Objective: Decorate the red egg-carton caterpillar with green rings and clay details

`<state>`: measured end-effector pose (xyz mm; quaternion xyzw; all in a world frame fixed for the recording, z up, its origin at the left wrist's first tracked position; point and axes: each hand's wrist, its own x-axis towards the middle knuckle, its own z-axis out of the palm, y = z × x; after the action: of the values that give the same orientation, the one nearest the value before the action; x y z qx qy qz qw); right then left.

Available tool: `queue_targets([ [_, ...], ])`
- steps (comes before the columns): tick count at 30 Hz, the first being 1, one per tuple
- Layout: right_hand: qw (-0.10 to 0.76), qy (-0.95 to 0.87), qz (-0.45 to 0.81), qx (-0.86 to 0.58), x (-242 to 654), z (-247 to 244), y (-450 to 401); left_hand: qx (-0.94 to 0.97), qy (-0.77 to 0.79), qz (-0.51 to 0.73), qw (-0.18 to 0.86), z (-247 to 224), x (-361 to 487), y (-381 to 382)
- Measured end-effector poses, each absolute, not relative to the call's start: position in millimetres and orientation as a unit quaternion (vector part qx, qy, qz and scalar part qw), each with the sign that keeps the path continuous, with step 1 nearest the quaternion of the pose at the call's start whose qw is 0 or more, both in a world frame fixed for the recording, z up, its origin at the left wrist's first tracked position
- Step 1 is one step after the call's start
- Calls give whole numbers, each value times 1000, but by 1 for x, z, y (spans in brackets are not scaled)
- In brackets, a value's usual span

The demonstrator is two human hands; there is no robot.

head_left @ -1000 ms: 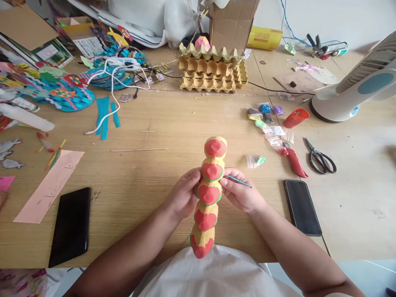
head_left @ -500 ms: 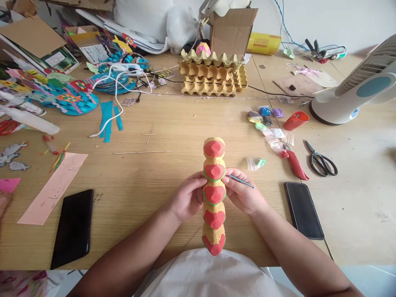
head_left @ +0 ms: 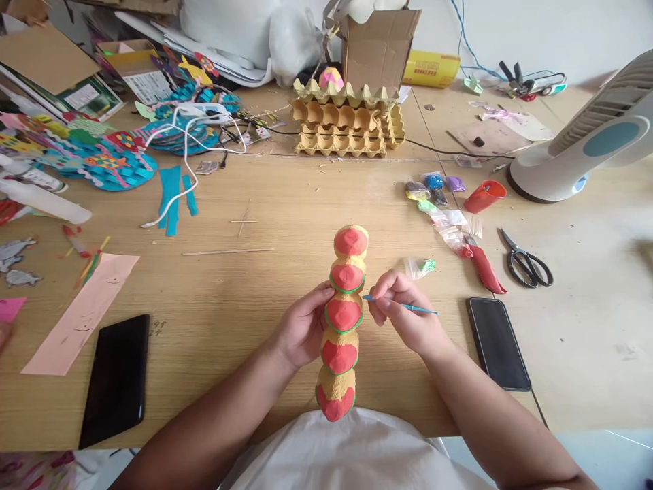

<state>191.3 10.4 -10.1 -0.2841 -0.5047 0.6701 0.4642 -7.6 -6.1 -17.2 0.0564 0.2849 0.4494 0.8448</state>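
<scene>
Head view: strip of five yellow bumps (head_left: pixel 343 314) with red patches and green edging is held up over the desk (head_left: pixel 229 292), bottom-centre, long axis roughly 12 to 6 o'clock. Left hand (head_left: pixel 303 330) grips it from its 9 o'clock side, thumb on the edge near the second and third bumps; other fingers mostly hidden. Right hand (head_left: pixel 405 309) is at its 3 o'clock, off the strip, pinching a thin blue tool (head_left: pixel 422 310), tip pointing to 9 o'clock right beside the strip; can't tell if touching. From the strip: bag with green clay (head_left: pixel 421 267) at 2 o'clock, black scissors (head_left: pixel 528 262) between 2 and 3, phone (head_left: pixel 498 344) at 3, egg cartons (head_left: pixel 341 144) at 12, thin stick (head_left: pixel 228 252) at 10, pink paper strip (head_left: pixel 81 316) at 9.
</scene>
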Motion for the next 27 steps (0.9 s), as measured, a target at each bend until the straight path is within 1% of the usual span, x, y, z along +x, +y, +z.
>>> queue_targets([
  [4, 436, -505, 676, -312, 191, -10, 11, 56, 285, 440, 850, -16, -8, -7],
  [9, 440, -517, 677, -285, 193, -8, 12, 52, 294, 432, 851, -14, -10, -7],
  [14, 454, -556, 627, -300, 194, -5, 15, 28, 282, 407, 868, -9, -11, -7],
  [19, 450, -598, 556, -360, 195, -5, 17, 5, 275, 362, 891, -4, -14, -6],
  [24, 493, -646, 493, -312, 196, -4, 17, 9, 267, 372, 889, -3, -12, -6],
  [27, 504, -646, 477, -318, 194, -4, 17, 16, 271, 366, 890, -1, -11, -6],
])
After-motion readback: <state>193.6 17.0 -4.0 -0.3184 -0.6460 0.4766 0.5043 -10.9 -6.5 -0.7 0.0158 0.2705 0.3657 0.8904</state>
